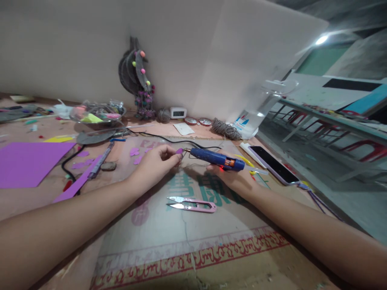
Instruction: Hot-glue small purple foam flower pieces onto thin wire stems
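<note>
My left hand (165,158) pinches a small purple cut-out piece (179,151) between thumb and fingertips. A blue hot glue gun (208,156) is gripped in my right hand (225,171), its metal nozzle at the purple piece; whether they touch I cannot tell. A clear glue stick pokes out of the gun's back, and a red light glows on its side. Below both hands, pink-handled thread snips (193,204) lie with blades apart on the printed mat (145,237). Several purple cut-outs (134,152) rest left of my left hand.
At left are a purple sheet (30,163), a pen (101,161) and a bowl of bits (96,114). A black cord (169,139) crosses behind my hands. A phone (273,164) lies right; grey yarn (226,129), a small clock (178,112) and a grey hanging decoration (134,72) are behind.
</note>
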A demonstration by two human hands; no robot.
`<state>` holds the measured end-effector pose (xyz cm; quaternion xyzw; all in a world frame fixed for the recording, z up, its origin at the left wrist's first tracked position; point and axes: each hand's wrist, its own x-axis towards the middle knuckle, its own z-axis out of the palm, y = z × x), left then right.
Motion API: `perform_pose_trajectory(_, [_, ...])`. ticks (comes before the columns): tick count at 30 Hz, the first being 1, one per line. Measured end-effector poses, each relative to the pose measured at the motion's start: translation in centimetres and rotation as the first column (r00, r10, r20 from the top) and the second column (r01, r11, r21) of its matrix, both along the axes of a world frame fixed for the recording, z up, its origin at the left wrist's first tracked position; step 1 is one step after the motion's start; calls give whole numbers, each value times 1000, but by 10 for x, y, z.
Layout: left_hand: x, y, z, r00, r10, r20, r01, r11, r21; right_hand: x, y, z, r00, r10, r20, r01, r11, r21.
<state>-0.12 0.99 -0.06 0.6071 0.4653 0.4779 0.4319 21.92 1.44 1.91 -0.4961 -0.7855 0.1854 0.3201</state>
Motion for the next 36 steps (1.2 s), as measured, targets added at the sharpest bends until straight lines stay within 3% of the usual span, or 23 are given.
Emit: perform_pose_trajectory(36, [1,-2,3,998,3,-56,-3,1000,-3,-1,0,1,1000,8,-8,-8,1000,-3])
